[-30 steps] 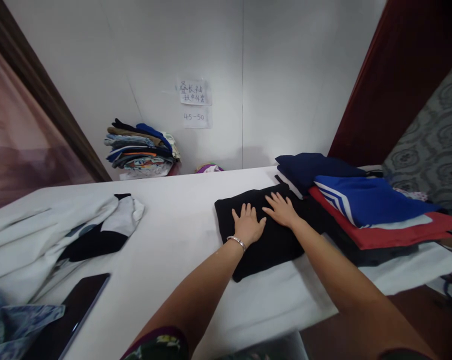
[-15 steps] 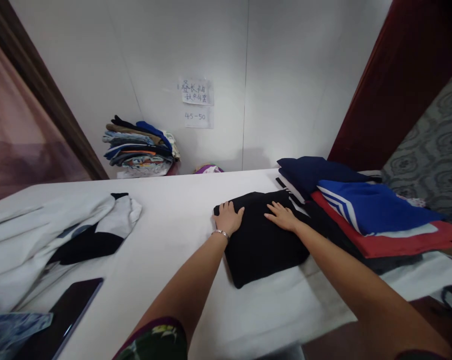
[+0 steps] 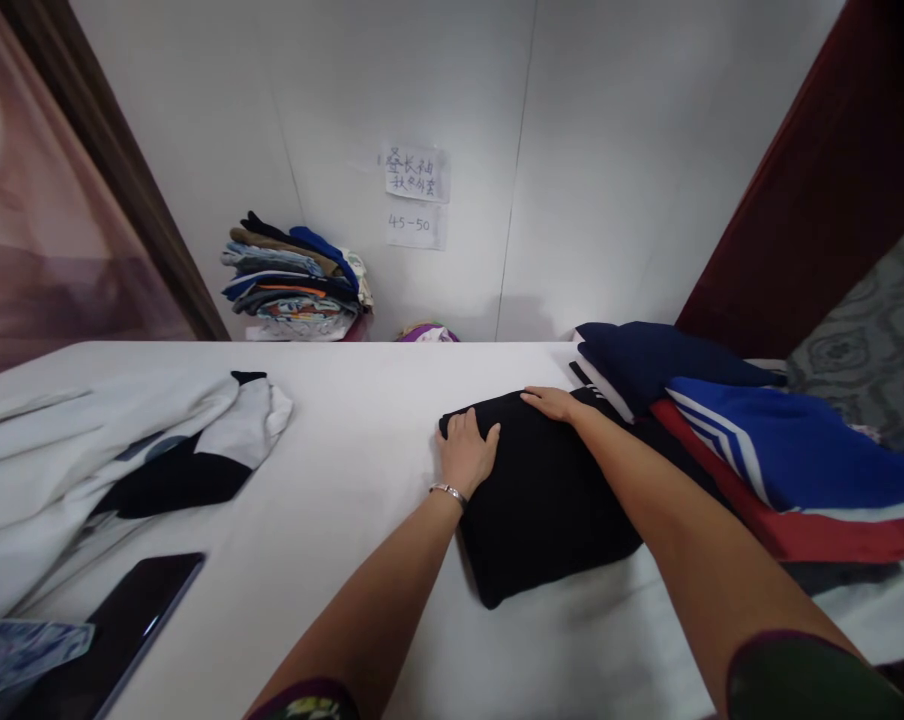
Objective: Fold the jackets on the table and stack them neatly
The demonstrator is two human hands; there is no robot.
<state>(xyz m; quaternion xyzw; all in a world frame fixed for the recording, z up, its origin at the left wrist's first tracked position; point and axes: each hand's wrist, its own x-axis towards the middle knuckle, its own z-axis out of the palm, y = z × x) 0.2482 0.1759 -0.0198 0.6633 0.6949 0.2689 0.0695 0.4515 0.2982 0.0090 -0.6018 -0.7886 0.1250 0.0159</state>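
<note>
A folded black garment (image 3: 549,500) lies flat on the white table (image 3: 332,480) in front of me. My left hand (image 3: 468,452) rests on its far left corner, fingers stretched out and a bracelet at the wrist. At the garment's far edge lies my right hand (image 3: 551,403), flat with its fingers extended to the left. White stripes show beside the right wrist. Part of the garment's right side is hidden under my right forearm.
To the right are stacked folded clothes: a navy piece (image 3: 647,355), a blue striped one (image 3: 812,440) and a red one (image 3: 819,535). On the left lie a loose white garment (image 3: 54,440) and a dark flat device (image 3: 129,620). A clothes pile (image 3: 302,285) stands by the wall.
My right hand has slid left and away from me to the garment's far edge. The left hand stays on the far left corner. The camera view has shifted slightly.
</note>
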